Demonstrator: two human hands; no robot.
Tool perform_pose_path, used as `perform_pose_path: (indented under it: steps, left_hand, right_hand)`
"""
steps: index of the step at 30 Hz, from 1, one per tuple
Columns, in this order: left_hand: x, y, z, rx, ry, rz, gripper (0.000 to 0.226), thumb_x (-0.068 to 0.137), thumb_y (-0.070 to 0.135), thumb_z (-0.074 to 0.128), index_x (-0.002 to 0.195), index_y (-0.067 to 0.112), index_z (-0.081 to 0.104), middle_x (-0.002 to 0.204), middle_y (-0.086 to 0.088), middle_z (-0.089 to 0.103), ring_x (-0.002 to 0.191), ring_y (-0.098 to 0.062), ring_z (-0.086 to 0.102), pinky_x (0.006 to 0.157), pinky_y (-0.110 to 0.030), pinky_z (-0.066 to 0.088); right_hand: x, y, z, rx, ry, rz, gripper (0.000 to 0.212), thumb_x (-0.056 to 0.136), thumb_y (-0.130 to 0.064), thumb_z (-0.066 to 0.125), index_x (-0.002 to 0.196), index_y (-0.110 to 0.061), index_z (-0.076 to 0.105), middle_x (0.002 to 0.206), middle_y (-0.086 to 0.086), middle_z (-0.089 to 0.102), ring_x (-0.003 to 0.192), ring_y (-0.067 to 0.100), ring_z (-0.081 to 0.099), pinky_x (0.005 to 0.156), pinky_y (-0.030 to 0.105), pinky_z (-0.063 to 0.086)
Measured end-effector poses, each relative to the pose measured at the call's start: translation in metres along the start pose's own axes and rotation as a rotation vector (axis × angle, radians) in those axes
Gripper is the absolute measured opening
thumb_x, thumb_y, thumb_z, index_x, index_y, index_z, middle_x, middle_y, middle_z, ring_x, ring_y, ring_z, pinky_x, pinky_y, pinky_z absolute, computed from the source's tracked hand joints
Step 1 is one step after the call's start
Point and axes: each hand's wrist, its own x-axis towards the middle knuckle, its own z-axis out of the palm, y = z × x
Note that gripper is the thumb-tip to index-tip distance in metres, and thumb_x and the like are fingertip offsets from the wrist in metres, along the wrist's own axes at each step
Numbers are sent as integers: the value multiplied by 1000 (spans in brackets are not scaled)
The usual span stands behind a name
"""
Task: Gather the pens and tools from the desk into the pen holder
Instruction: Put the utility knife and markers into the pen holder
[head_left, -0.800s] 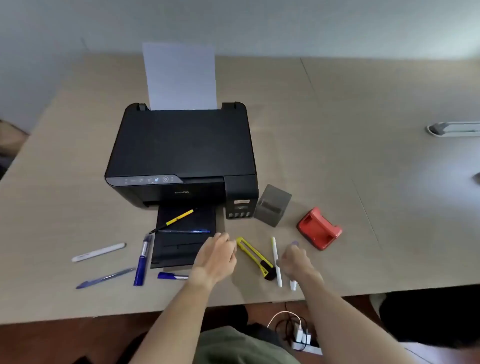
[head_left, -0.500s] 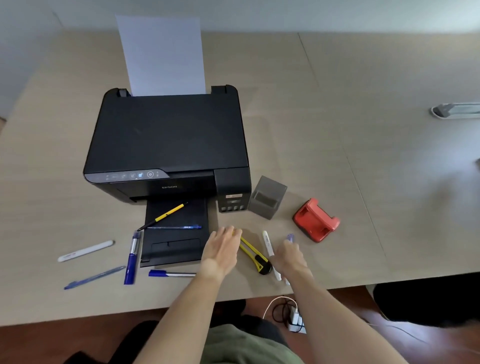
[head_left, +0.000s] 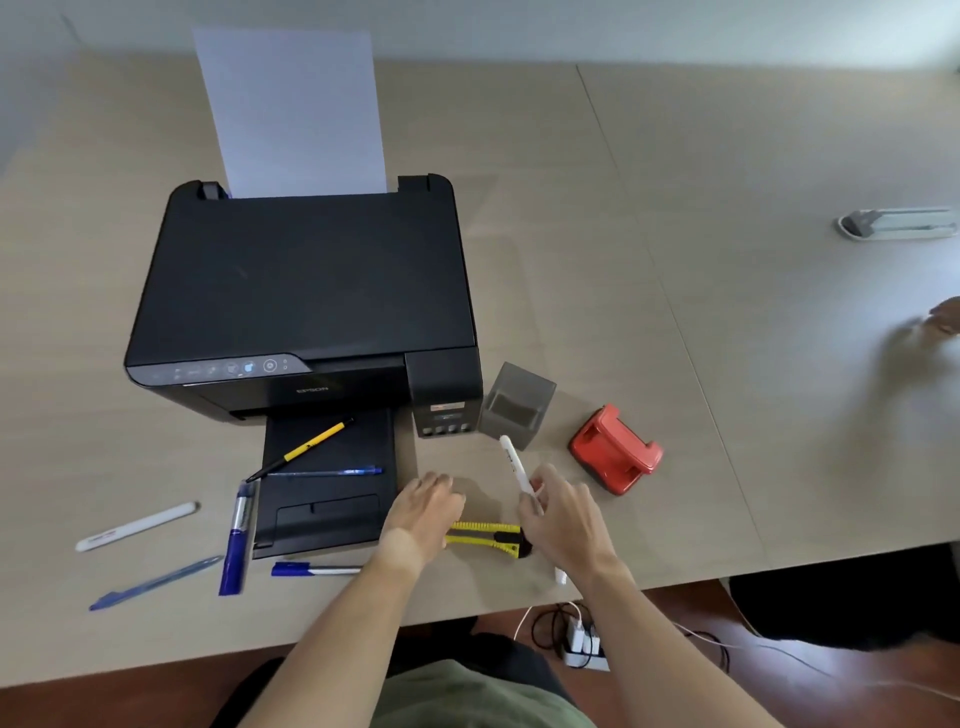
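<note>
My right hand (head_left: 563, 519) is shut on a white pen (head_left: 514, 462), whose free end points up towards the grey square pen holder (head_left: 517, 405) and almost reaches its front wall. My left hand (head_left: 423, 512) lies palm down over the left end of a yellow utility knife (head_left: 488, 538); its grip is hidden. The white end of another pen (head_left: 561, 577) shows under my right wrist. A yellow-black pen (head_left: 317, 447) and a blue pen (head_left: 332, 472) lie on the printer's tray. At the left lie a blue marker (head_left: 239, 535), a white pen (head_left: 137, 526), a blue pen (head_left: 156, 582) and a blue-capped pen (head_left: 314, 570).
A black printer (head_left: 306, 291) with a paper sheet stands behind the pens. A red hole punch (head_left: 615, 449) sits right of the holder. A grey object (head_left: 898, 224) lies at the far right. The desk edge runs just below my wrists, with a power strip (head_left: 584, 642) on the floor.
My right hand has taken the white pen off the desk and raised its end towards the holder. The utility knife has turned from diagonal to nearly level, its left end under my left hand.
</note>
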Motion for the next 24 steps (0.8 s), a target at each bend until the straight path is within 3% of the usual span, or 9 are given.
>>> perform_pose_path:
  steps: [2,5,8,12,15,19,24]
  left_hand:
    - [-1,0,-3,13,-28,12,26,86,7,67,111,12,61,115,-7,61,111,-26,51,96,-35,43]
    - [-4,0,-8,-44,-66,9,24,86,-3,61,102,15,64,105,-6,65,99,-25,57,90,-36,48]
    - [-6,-4,-20,-172,-54,45,23,87,1,59,101,18,65,103,-4,65,94,-24,59,86,-36,50]
    - [-7,-10,-49,-430,31,42,17,85,11,61,96,22,67,98,-1,64,88,-18,59,74,-31,51]
    - [-3,-9,-75,-562,118,29,13,87,15,58,91,21,69,93,0,65,82,-16,61,69,-31,53]
    - [2,-5,-103,-542,172,120,12,88,16,55,83,13,65,82,-4,66,75,-20,64,71,-34,56]
    - [6,-6,-134,-471,376,119,13,81,21,51,73,12,55,73,-2,62,67,-24,58,63,-41,55]
  right_hand:
    - [-2,2,-8,21,82,-97,4,89,-20,50,85,-20,48,65,-1,57,57,19,50,48,30,35]
    - [3,1,-22,52,206,-102,10,97,-24,48,93,-19,55,77,-3,55,63,17,52,55,34,44]
    - [14,-7,-37,43,300,-155,11,96,-18,52,95,-15,62,81,-1,56,64,17,52,54,33,45]
    - [34,-24,-52,2,251,-193,16,91,-10,51,99,-13,64,94,0,59,74,16,56,67,29,47]
    - [48,-37,-56,-34,225,-173,12,92,-9,47,93,-12,59,94,2,60,72,16,57,65,26,45]
    - [55,-57,-54,-15,222,-141,11,97,-12,45,100,-9,56,101,7,65,80,22,64,69,36,57]
    - [54,-69,-48,-41,161,-58,6,94,-10,45,92,-8,51,101,10,62,83,30,61,69,43,51]
